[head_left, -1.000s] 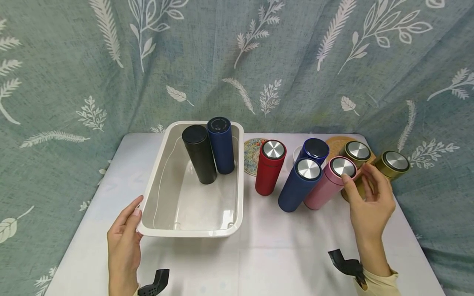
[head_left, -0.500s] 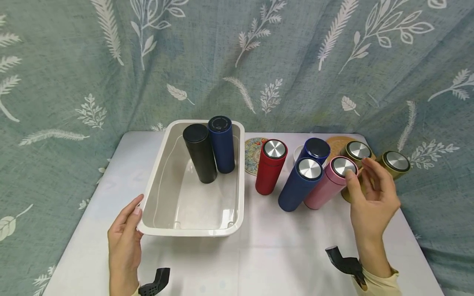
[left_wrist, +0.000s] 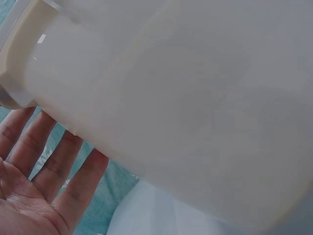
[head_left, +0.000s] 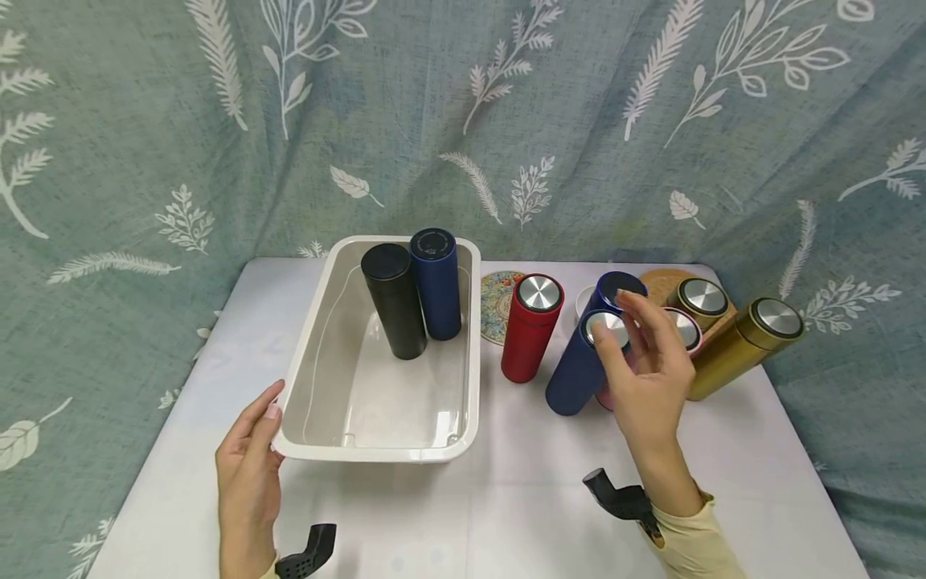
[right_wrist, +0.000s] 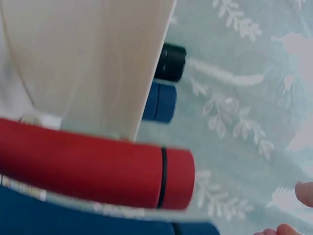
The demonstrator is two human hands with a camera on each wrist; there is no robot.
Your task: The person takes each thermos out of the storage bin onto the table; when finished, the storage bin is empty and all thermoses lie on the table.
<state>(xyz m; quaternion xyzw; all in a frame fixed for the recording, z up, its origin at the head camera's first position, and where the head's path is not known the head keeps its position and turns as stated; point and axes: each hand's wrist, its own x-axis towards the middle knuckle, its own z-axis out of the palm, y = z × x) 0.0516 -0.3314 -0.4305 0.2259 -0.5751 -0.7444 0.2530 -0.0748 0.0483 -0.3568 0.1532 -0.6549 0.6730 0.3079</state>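
My left hand (head_left: 249, 474) is at the front left corner of a white plastic bin (head_left: 376, 455). In the left wrist view its straight, spread fingers (left_wrist: 54, 169) touch the bin's side under the rim. A black bottle (head_left: 396, 310) and a navy bottle (head_left: 437, 289) stand inside the bin at the back. My right hand (head_left: 651, 386) hovers at the silver lid of another navy bottle (head_left: 571, 374), thumb and bent fingers apart, holding nothing. Behind this hand a pink bottle (head_left: 687, 328) is mostly hidden. A red bottle (head_left: 531, 334) stands between it and the bin.
To the right a gold bottle (head_left: 741, 346) and an olive-gold one (head_left: 702, 297) stand close together. A bright blue bottle (head_left: 618, 283) is behind the navy one. Round patterned mat (head_left: 494, 310) and wooden mat (head_left: 660, 280) lie at the back, near the leaf-print curtain (head_left: 405, 104).
My right hand has moved left from the pink bottle's lid to the navy bottle's lid, uncovering the gold bottle. The left hand and the bin have stayed put.
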